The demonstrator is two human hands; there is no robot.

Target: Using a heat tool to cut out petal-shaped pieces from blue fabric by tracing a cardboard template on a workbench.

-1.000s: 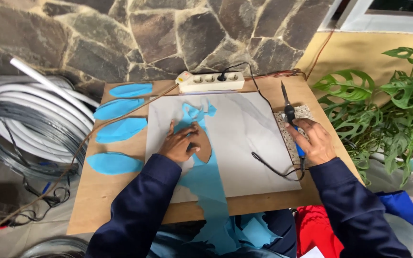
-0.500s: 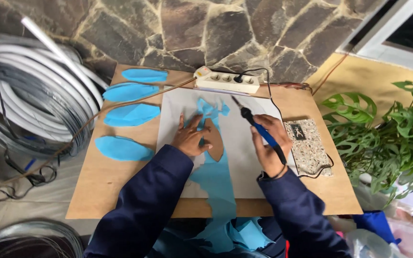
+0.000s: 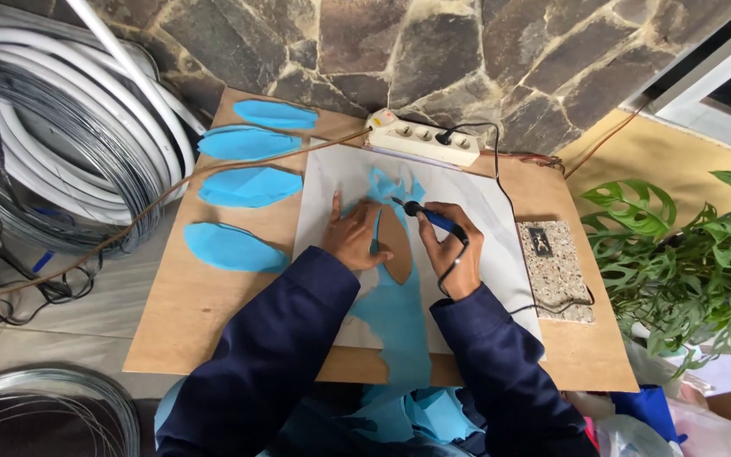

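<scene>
Head view shows the left hand [image 3: 354,239] pressed flat, fingers spread, on a brown leaf-shaped template [image 3: 394,246] that lies on blue fabric [image 3: 396,305] over a white sheet [image 3: 475,211] on the wooden board [image 3: 213,313]. The right hand [image 3: 453,250] is closed around a blue-handled corded tool [image 3: 426,215], its tip at the template's upper edge. Four cut blue leaf shapes [image 3: 247,186] lie in a column at the board's left side, near coiled white tubing [image 3: 61,127].

Wooden board [image 3: 213,313]: white sheet [image 3: 484,211], four blue petal cutouts [image 3: 247,186], power strip [image 3: 423,137], speckled stone tile [image 3: 557,269].
</scene>
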